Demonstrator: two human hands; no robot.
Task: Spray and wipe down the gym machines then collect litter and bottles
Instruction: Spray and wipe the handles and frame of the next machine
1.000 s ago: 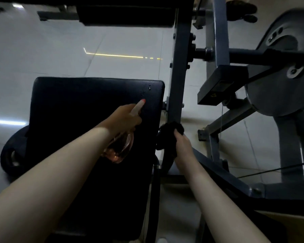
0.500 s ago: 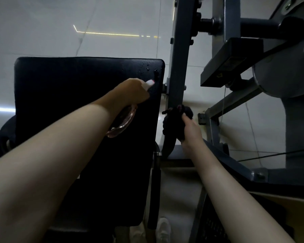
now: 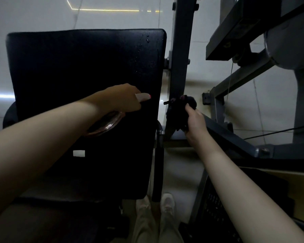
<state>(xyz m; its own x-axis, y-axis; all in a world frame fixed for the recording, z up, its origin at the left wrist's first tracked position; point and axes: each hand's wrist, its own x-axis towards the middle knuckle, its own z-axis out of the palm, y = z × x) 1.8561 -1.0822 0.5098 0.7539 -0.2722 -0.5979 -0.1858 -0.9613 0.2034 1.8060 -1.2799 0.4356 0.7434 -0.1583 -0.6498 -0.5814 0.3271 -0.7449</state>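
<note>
Two hands are working: the left hand [image 3: 118, 100] is gripping the spray bottle [image 3: 105, 125] over the black pad [image 3: 74, 67], likely aiming to wet it; the right hand [image 3: 196, 120] is clutching a dark cloth [image 3: 178, 113] beside the frame [image 3: 181, 50], ready for wiping.
</note>
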